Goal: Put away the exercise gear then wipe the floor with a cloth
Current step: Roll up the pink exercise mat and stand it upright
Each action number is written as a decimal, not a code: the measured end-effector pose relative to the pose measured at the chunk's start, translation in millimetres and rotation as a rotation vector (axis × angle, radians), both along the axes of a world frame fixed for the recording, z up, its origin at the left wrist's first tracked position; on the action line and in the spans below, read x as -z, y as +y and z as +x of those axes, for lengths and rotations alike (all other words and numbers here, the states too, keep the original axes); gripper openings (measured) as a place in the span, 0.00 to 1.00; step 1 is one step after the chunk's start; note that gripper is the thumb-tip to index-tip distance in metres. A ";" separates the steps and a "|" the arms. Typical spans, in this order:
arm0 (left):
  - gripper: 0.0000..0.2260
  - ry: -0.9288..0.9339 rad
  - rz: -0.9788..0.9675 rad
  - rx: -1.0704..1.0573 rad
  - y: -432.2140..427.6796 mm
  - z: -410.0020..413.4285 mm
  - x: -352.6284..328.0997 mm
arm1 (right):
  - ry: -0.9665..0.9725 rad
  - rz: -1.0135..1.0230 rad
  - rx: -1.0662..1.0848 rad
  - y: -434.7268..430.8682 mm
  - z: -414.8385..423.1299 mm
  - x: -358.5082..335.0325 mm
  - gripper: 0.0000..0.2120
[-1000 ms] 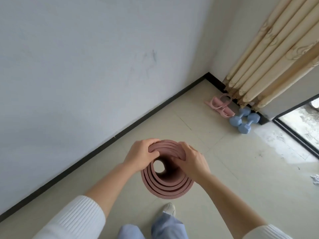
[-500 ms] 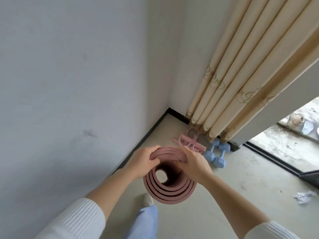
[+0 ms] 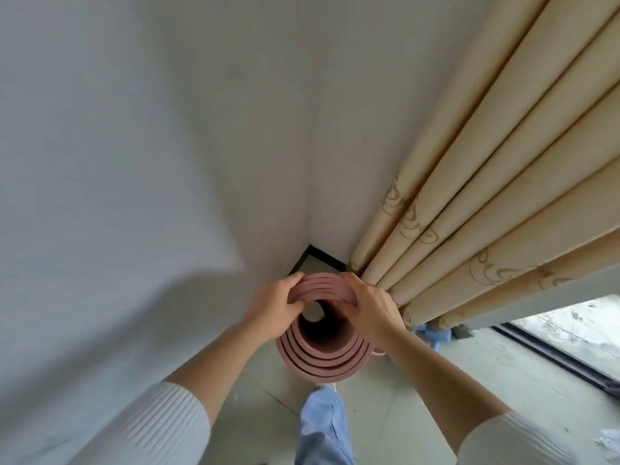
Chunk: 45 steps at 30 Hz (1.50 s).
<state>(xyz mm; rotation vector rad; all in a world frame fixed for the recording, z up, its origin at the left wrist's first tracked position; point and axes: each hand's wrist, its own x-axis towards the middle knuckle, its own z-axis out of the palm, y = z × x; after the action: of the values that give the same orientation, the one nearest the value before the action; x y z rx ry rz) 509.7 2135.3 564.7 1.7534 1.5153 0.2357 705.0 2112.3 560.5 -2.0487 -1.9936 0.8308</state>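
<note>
Gripping rolled mat point(image 3: 323, 359), left hand point(image 3: 273, 305), right hand point(image 3: 370, 308)

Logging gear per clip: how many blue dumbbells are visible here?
1 for certain: a blue dumbbell on the floor at the curtain foot, right of the right hand. A second may be hidden behind the forearm.

Left hand point(image 3: 272, 305) and right hand point(image 3: 370, 308) grip the rolled pink mat point(image 3: 323, 359) beside the curtain point(image 3: 486, 203).

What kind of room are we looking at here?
Probably a corner of a home room used for workouts: plain white walls, long beige curtains beside a sliding door track, and a rolled pink mat with blue dumbbells.
</note>
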 end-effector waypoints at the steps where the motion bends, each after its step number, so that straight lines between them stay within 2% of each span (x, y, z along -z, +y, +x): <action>1: 0.23 0.008 0.002 -0.001 16.8 6.1 4.8 | 0.012 -0.005 -0.002 18.7 6.0 6.0 0.20; 6: 0.18 0.030 -0.015 0.005 93.9 34.8 29.3 | 0.054 -0.067 0.009 102.4 36.4 28.3 0.22; 9: 0.11 0.082 -0.012 0.048 141.1 44.4 45.4 | 0.086 -0.038 -0.032 145.8 48.2 42.6 0.22; 12: 0.09 0.082 -0.039 0.037 173.2 50.6 58.1 | 0.087 -0.037 -0.024 175.1 51.1 59.2 0.20; 15: 0.12 0.105 -0.060 -0.010 196.1 59.2 81.2 | 0.080 -0.067 0.043 194.9 48.6 82.4 0.17; 19: 0.16 0.182 -0.107 -0.157 213.9 62.4 123.4 | 0.086 -0.176 0.129 203.1 42.2 118.5 0.19; 22: 0.19 0.169 -0.118 -0.229 222.8 66.2 133.4 | 0.142 -0.183 0.160 202.7 41.0 133.9 0.20; 28: 0.25 0.068 -0.154 -0.310 208.6 60.9 134.8 | 0.263 -0.039 0.240 217.7 47.5 145.5 0.20; 32: 0.31 0.015 -0.260 -0.336 185.5 66.4 120.9 | 0.243 -0.075 0.255 214.0 43.8 138.7 0.29; 34: 0.29 -0.006 -0.259 -0.367 182.8 67.2 111.4 | 0.224 -0.111 0.236 212.8 43.1 134.4 0.31; 39: 0.26 -0.029 -0.255 -0.372 164.5 59.3 80.1 | 0.107 -0.116 0.145 203.1 39.4 112.7 0.26; 45: 0.23 -0.021 -0.290 -0.513 92.3 31.6 40.3 | 0.051 -0.170 0.030 147.5 6.8 69.3 0.29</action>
<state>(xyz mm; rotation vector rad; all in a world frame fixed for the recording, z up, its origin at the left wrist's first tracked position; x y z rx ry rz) 541.4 2227.6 524.4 1.1152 1.8611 0.2726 711.7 2259.8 491.2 -2.1171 -1.9208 1.0689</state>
